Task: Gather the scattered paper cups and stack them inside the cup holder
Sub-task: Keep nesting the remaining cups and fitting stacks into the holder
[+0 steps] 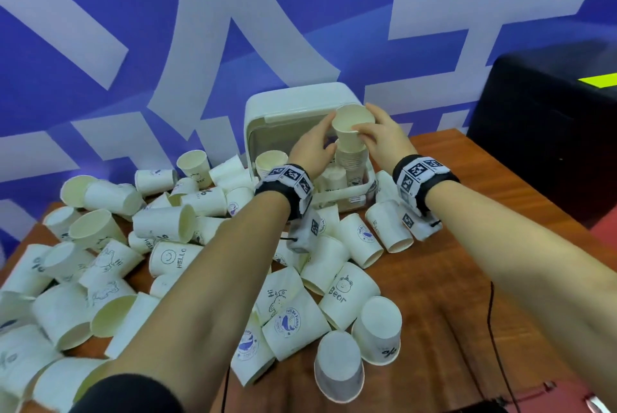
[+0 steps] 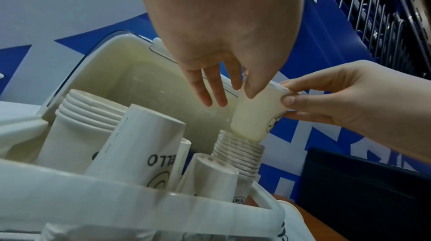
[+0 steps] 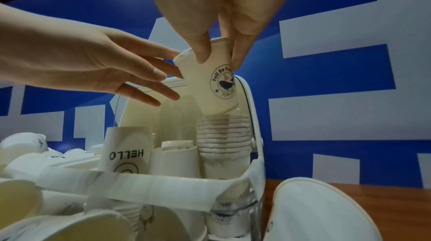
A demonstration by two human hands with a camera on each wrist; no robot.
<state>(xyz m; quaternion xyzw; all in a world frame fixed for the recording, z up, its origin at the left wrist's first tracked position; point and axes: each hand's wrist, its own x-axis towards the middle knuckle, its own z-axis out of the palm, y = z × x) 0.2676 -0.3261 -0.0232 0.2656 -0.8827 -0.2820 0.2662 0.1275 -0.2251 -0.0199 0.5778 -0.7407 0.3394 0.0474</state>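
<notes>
Right now the paper cup point(image 1: 354, 127) with the whale badge sits tilted, its base just entering the top of the tall stack point(image 1: 354, 159) that stands in the cup holder point(image 1: 283, 119), at the holder's right end. My right hand point(image 1: 384, 139) has the grip on it: thumb and fingers point(image 3: 203, 49) pinch the cup near its rim from above. My left hand point(image 1: 312, 149) is beside the cup on its other side, fingers point(image 2: 205, 88) straight and loose; its thumb tip touches the cup wall near the rim, without closing round it.

Inside the holder, left of the stack, stand more cups upside down, one printed HELLO point(image 3: 124, 152), and a second nested stack point(image 2: 77, 125) at the holder's far left. The holder's lid point(image 1: 300, 100) stands raised behind them.

In front of the holder and to its left, scattered cups point(image 1: 167, 222) lie in a heap across the brown surface point(image 1: 450, 279), most on their sides, two point(image 1: 377, 329) upside down nearest me. To the holder's right sits a black box point(image 1: 551, 132). Behind the holder runs a blue wall point(image 1: 167, 29) with white shapes.
</notes>
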